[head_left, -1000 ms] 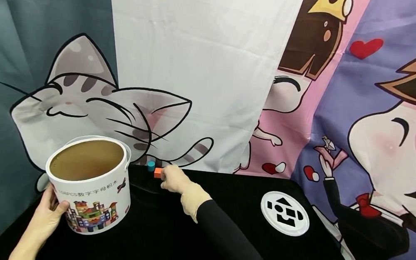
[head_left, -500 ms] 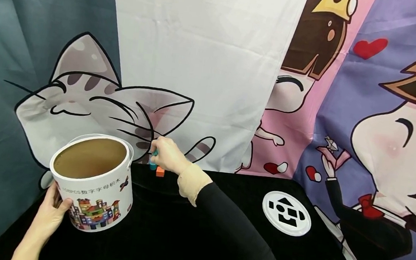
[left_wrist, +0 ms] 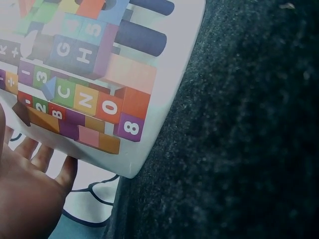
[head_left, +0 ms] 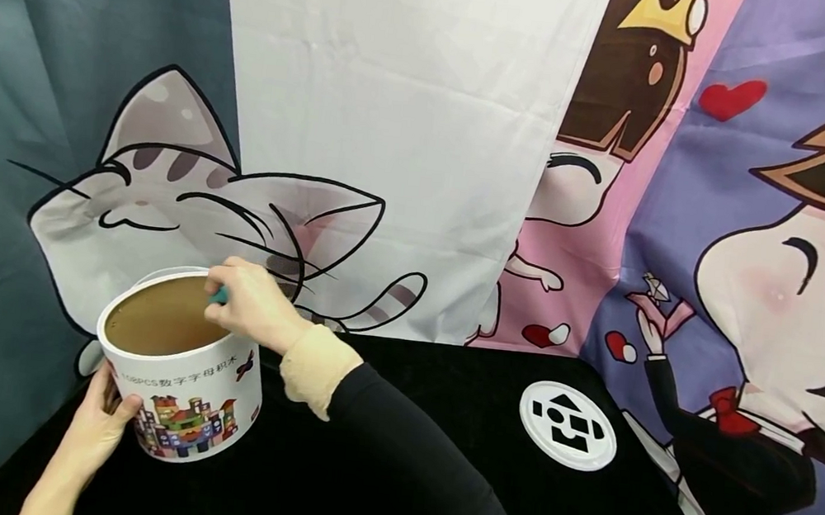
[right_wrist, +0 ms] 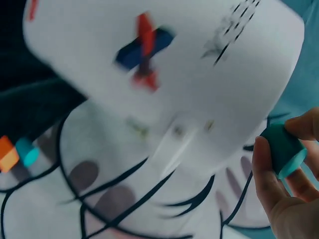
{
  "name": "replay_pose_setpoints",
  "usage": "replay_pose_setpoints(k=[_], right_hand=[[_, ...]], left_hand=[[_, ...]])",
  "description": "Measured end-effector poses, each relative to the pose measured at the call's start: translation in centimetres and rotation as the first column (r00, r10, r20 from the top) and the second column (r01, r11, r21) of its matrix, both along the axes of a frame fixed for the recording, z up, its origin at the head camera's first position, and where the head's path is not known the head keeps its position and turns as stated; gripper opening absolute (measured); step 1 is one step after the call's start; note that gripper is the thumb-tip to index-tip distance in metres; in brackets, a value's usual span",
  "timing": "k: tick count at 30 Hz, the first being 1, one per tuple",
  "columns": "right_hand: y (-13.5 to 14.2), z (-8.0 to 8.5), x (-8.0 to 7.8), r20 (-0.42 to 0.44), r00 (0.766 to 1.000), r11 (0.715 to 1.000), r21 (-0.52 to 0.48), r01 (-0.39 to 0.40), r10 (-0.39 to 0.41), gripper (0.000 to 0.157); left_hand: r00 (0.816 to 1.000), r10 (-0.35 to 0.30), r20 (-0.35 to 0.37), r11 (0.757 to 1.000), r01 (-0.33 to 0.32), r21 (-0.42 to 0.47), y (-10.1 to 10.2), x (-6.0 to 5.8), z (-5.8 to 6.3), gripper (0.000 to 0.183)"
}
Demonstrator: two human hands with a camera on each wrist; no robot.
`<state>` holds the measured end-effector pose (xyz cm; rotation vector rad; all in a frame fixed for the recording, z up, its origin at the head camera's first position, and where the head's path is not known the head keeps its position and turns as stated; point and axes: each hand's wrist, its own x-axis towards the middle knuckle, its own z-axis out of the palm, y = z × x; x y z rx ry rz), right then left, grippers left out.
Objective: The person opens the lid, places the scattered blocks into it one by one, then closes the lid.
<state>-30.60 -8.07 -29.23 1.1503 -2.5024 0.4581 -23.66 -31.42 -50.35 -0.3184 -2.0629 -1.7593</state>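
My right hand [head_left: 255,300] is at the right rim of a white bucket [head_left: 237,406], pinching a teal cylinder block [right_wrist: 284,152] between thumb and fingers. In the head view only a sliver of that block shows. The bucket stands tilted on the left, with printed toy blocks on its side and a brownish inside; its bottom is not visible. My left hand [head_left: 94,426] holds the bucket's left side, thumb in front and fingers behind. An orange block [right_wrist: 7,154] and a second teal cylinder [right_wrist: 27,152] sit together in the right wrist view; the right arm hides them from the head view.
A round white lid [head_left: 568,426] with shaped cutouts lies on the black cloth [head_left: 401,455] to the right. Cartoon-printed curtains [head_left: 410,125] hang behind the table. The bucket's clear handle [head_left: 172,270] rests at its back rim.
My right hand first left the orange block, then lifted a teal cylinder from behind it. It has since carried that cylinder left to the bucket's rim. The left hand stays on the bucket.
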Motion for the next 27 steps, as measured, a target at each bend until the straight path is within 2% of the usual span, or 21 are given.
replay_pose_setpoints(k=[4,8,11,17,23,25,27], right_hand=[[-2.2,0.7,0.9,0.056,0.998,0.997,0.067,0.030,-0.033,0.014],[-3.8,0.8,1.0,0.077,0.995,0.993,0.100,0.055,-0.063,0.014],[-4.7,-0.1,0.8,0.063,0.992,0.989,0.104,0.101,-0.108,0.015],[-6.3,-2.4,0.8,0.080,0.982,0.981,0.113,0.160,-0.170,0.015],[-7.0,-2.9,0.9,0.123,0.968,0.971,0.129,0.203,-0.219,0.016],[-7.1,-2.9,0.9,0.135,0.965,0.967,0.148,0.207,-0.227,0.026],[-7.2,-3.0,0.9,0.161,0.956,0.962,0.162,0.219,-0.245,0.043]], left_hand=[[1.000,0.008,0.005,1.000,-0.008,-0.011,0.3,-0.1,0.2,0.076],[0.999,0.017,0.030,0.998,-0.016,-0.053,0.5,-0.1,0.6,0.075],[0.999,0.030,0.032,0.995,-0.027,-0.093,0.6,0.0,0.7,0.074],[0.999,0.030,0.036,0.994,-0.026,-0.101,0.4,0.2,0.6,0.073],[0.999,0.020,0.030,0.998,-0.018,-0.068,0.1,0.3,0.3,0.075],[0.999,0.017,0.031,0.998,-0.015,-0.056,0.1,0.3,0.3,0.075],[0.999,0.025,0.038,0.998,-0.023,-0.065,0.1,0.4,0.2,0.075]])
